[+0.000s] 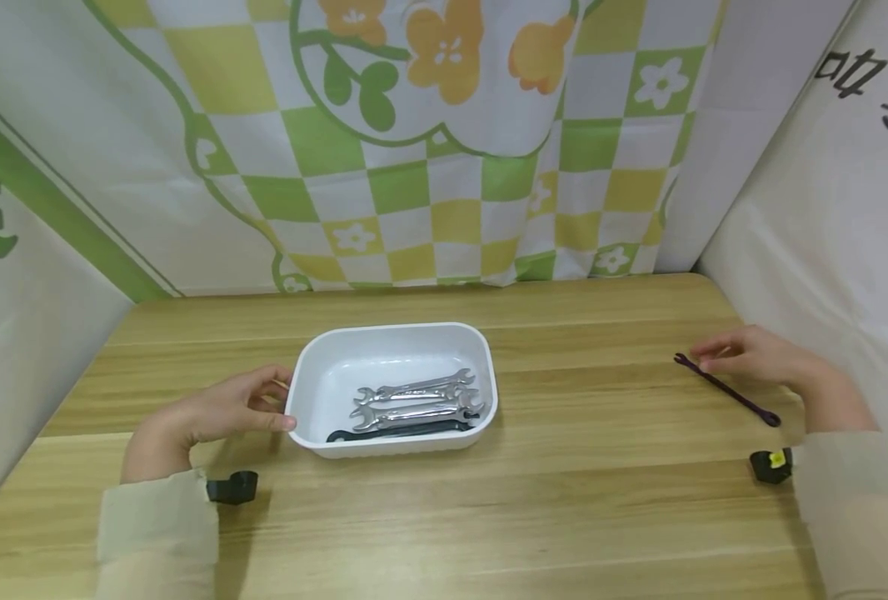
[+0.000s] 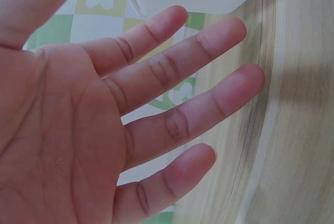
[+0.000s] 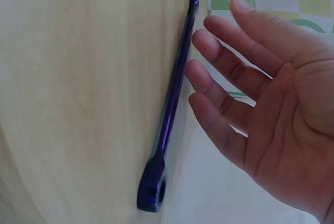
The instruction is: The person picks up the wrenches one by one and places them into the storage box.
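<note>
A white plastic bin (image 1: 395,342) stands left of the table's middle. Several silver open-ended wrenches (image 1: 414,411) lie inside it, with a black wrench (image 1: 395,432) along the near wall. At the bin's left end is my left hand (image 1: 226,406), thumb at the rim and palm bare in the left wrist view, fingers spread. On the right lies a dark purple wrench (image 1: 732,394), its ring end towards me. Beside its far end hovers my right hand (image 1: 762,360). In the right wrist view the loosely bent fingers (image 3: 209,85) appear just apart from the wrench.
The wooden table (image 1: 564,517) carries the bin and the loose wrench. A green, yellow and white checked cloth (image 1: 459,183) hangs behind its far edge. White sheets (image 1: 826,208) close off both sides. Each wrist wears a small black camera mount (image 1: 234,487).
</note>
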`<state>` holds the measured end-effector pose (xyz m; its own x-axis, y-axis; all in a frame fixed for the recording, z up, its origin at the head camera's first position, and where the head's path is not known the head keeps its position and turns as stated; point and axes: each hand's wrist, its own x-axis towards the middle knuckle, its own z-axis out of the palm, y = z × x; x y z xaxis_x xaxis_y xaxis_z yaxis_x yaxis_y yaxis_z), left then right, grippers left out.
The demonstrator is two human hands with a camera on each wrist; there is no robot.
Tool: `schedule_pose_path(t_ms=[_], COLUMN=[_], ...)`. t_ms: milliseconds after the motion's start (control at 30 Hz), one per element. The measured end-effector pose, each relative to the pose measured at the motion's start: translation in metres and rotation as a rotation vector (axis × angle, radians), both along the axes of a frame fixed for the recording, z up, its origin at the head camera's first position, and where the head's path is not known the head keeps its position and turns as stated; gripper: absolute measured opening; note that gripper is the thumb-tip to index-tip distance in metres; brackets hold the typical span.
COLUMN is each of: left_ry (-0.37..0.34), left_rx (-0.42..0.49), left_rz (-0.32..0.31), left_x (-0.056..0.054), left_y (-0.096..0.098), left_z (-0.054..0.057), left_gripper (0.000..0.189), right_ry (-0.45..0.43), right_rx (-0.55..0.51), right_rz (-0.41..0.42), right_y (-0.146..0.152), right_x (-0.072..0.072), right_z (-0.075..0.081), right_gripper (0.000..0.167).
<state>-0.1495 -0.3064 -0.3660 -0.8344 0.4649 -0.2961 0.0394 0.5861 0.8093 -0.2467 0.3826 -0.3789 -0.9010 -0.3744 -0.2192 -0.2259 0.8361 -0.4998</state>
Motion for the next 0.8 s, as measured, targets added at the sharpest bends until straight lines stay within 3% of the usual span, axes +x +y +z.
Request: schedule_pose_path(t_ms=[233, 567, 800], left_ry=[-0.004, -0.007, 0.006], left_rx=[0.008, 0.012, -0.006], left_rz=[0.000, -0.006, -0.001], left_x=[0.000, 0.001, 0.000], left_y=[0.000, 0.001, 0.000], left_z=[0.000, 0.001, 0.000], left_gripper=[0.062, 0.061, 0.061], right_ry=[-0.003, -0.060, -0.070], right_rx=[0.006, -0.108, -0.081], right_rz=[0.017, 0.089, 0.131], right_y=[-0.003, -0.021, -0.033], right_x=[-0.004, -0.003, -0.001], right_z=[-0.007, -0.009, -0.009], right_gripper=[0.029, 0.026, 0.018])
